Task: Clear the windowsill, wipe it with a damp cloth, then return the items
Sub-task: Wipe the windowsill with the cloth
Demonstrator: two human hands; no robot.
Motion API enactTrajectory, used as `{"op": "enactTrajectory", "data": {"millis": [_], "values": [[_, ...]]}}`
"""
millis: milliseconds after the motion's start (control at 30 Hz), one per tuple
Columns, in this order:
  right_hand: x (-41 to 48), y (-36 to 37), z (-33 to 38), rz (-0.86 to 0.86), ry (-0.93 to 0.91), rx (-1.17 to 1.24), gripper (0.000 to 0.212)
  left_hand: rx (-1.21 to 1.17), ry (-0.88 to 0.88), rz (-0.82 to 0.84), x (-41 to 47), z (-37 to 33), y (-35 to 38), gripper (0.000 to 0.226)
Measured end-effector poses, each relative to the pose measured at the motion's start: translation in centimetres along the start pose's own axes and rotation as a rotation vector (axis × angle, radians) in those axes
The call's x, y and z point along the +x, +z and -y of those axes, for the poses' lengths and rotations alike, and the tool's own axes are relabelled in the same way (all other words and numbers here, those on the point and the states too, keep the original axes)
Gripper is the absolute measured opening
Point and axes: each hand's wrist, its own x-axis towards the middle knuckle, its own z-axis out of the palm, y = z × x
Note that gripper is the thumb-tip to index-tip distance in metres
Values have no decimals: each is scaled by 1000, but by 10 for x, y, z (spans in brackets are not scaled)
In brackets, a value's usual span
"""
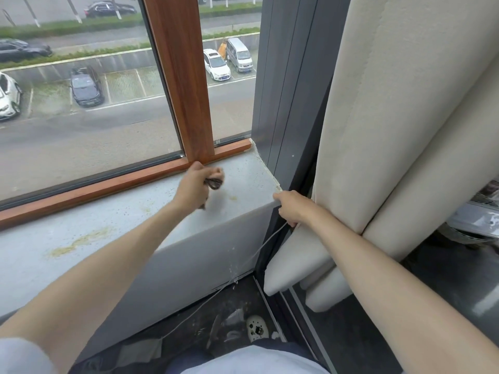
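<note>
The pale grey windowsill (pixel 94 222) runs below the window, with yellowish grime patches (pixel 78 242) on its left part and a small one near the right end. My left hand (pixel 195 184) is over the sill's right part, fingers closed on a small dark cloth (pixel 214 182) that is blurred. My right hand (pixel 293 207) rests at the sill's right front corner, fingers curled around a thin white cord (pixel 266 242) that hangs down toward the floor. No other items stand on the visible sill.
A wooden window frame (pixel 186 90) rises behind the sill. Cream padded panels (pixel 391 130) stand close on the right, next to a dark wall post (pixel 291 90). Debris and a white scrap (pixel 256 327) lie on the dark floor below.
</note>
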Motion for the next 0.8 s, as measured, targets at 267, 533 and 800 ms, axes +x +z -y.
{"op": "enactTrajectory", "data": {"millis": [267,533,800], "values": [[-7,-10,0,97,18,213,75,78,255,285,-44,-14,30,37],[-7,-13,3,78,48,296,70,131,-89,71,-12,10,5,38],[5,-18,17,40,90,285,22,-20,82,269,-41,-4,-6,50]]}}
